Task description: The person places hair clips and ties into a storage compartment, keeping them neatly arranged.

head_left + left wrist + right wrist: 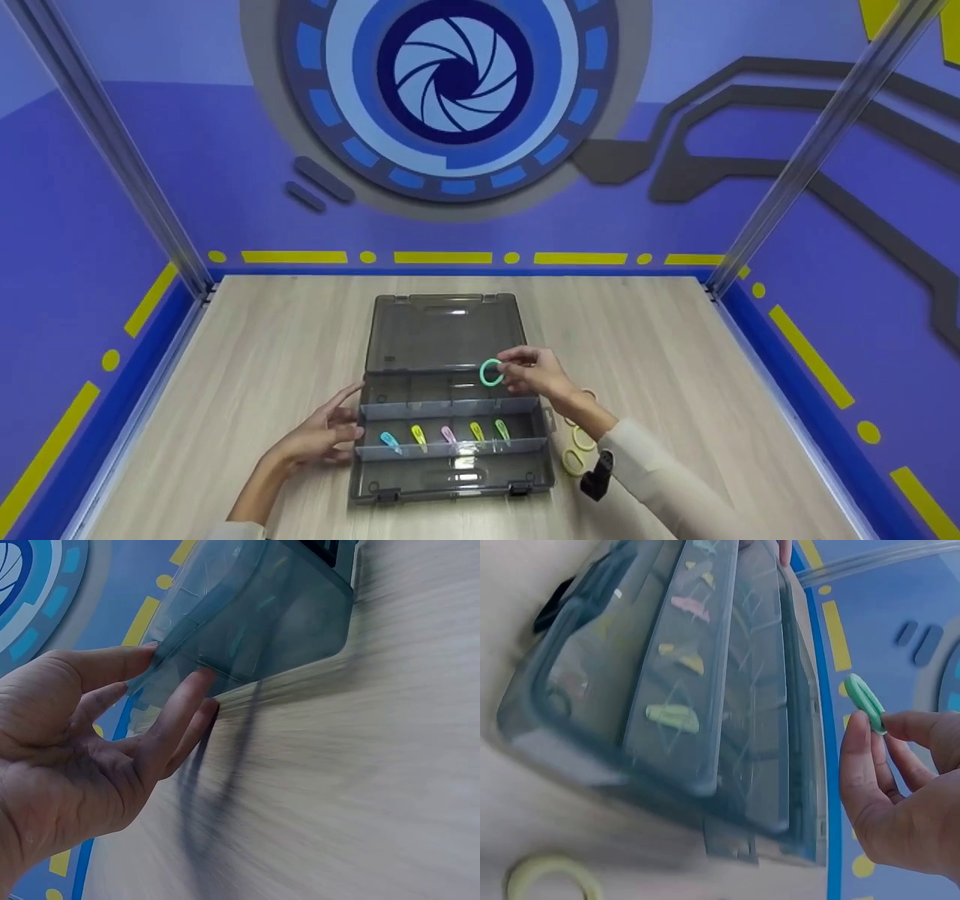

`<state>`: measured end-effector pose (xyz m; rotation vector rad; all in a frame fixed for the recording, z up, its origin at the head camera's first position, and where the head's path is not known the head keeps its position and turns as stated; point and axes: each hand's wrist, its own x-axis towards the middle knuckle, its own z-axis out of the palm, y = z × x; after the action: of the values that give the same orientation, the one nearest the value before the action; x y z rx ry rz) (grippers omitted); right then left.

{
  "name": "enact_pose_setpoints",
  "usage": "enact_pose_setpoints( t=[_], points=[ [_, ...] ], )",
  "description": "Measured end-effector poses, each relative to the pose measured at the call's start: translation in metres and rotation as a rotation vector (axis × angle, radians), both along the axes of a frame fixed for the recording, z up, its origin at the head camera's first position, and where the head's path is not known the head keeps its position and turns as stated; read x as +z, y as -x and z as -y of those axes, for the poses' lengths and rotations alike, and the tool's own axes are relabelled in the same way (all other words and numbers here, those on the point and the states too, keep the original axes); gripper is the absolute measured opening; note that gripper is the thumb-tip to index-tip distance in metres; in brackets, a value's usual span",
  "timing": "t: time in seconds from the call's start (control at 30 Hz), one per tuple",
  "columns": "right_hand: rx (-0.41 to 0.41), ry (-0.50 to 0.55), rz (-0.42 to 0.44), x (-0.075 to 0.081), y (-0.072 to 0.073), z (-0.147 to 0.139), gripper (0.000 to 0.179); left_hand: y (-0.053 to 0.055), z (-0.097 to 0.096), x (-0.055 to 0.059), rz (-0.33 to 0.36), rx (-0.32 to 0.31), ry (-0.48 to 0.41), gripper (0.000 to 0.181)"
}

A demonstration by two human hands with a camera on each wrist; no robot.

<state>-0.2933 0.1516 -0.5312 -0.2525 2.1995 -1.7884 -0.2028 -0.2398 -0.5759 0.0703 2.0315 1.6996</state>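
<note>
My right hand (pixel 536 373) pinches a mint-green hair tie (pixel 482 373) between thumb and fingertips, above the back compartment of a clear grey organizer box (pixel 420 480). In the right wrist view, the hair tie (pixel 865 703) appears nearly edge-on. My left hand (pixel 319 435) has its fingertips at the box's left wall; in the left wrist view its fingers are spread along that wall (pixel 300 630). A row of snap hair clips lies in the middle compartment: a blue clip (pixel 391 442), a pink clip (pixel 448 436), a green clip (pixel 502 430) and yellow ones between.
The box's lid (pixel 446 334) lies folded back behind it. Several pale yellow hair ties (pixel 573 462) lie on the wooden table (pixel 270 337) right of the box, partly hidden by my right forearm. Blue-purple panels (pixel 180 165) wall the table at the back and sides.
</note>
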Motion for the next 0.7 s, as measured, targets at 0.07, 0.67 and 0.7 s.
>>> enact_pose_setpoints(
  t=[0.07,0.67,0.7],
  points=[
    [0.014,0.016,0.003,-0.002,0.002,0.007,0.027,0.001,-0.001,0.0,-0.007,0.0,0.012,0.087],
    [0.118,0.068,0.042,-0.022,0.007,0.088,0.021,0.002,0.001,-0.001,0.031,0.032,0.029,0.089],
    [0.12,0.081,0.049,-0.023,0.007,0.092,0.021,0.001,0.001,-0.001,0.033,0.032,0.028,0.089]
  ],
)
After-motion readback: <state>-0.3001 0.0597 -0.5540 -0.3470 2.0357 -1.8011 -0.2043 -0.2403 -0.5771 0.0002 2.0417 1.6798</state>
